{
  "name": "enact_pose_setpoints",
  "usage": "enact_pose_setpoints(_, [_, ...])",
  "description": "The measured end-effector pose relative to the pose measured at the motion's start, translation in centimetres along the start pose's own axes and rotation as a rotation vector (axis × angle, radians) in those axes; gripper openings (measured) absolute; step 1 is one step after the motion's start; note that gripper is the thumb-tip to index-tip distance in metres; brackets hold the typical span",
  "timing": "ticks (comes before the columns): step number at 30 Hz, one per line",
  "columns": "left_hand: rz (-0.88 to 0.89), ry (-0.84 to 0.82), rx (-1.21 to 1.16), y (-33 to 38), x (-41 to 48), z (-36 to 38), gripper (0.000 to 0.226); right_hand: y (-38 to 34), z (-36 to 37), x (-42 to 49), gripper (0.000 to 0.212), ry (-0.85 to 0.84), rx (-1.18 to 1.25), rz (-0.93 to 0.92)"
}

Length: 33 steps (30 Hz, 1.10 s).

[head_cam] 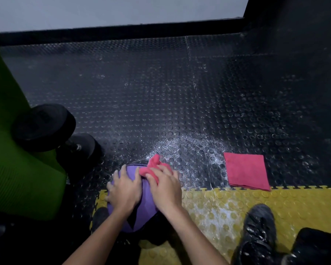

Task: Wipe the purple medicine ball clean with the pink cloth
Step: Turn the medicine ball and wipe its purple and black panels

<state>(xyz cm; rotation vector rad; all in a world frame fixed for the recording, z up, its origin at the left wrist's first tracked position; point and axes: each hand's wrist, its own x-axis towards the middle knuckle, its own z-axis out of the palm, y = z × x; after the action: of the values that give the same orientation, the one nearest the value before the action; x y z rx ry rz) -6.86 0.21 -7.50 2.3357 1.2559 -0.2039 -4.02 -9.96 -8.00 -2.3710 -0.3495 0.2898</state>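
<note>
The purple medicine ball [146, 199] with black panels sits on the floor at the lower middle, straddling the black and yellow mats. My left hand [124, 190] lies spread on its left side, fingers straight, steadying it. My right hand [165, 188] presses a bunched pink cloth [151, 168] against the top right of the ball. The cloth sticks out beyond my fingers toward the far side. Part of the ball is hidden under both hands.
A second pink cloth [246, 171] lies folded flat to the right on the black studded floor [160, 92]. White speckles [191, 148] mark the floor beyond the ball. Black dumbbells [46, 127] and a green mat [11, 150] stand left. A black shoe [258, 232] rests on the yellow mat [218, 205].
</note>
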Motion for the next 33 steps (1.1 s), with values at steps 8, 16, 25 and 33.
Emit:
enact_pose_setpoints(8, [0.041,-0.007,0.001,0.3,-0.6,0.1,0.064,6.4,-0.1,-0.5,0.034,-0.006,0.345,0.640])
enact_pose_setpoints(16, [0.008,0.002,-0.069,-0.6,0.9,-0.6,0.061,1.0,1.1,-1.9,0.057,0.194,0.086,0.101])
enact_pose_setpoints(25, [0.158,0.015,0.128,1.7,-2.5,1.3,0.065,6.1,-1.4,0.1,0.031,0.101,0.367,0.555])
enact_pose_setpoints(33, [0.615,-0.022,0.320,2.0,-2.3,2.0,0.084,9.9,-2.7,-0.5,0.035,0.213,0.457,0.733])
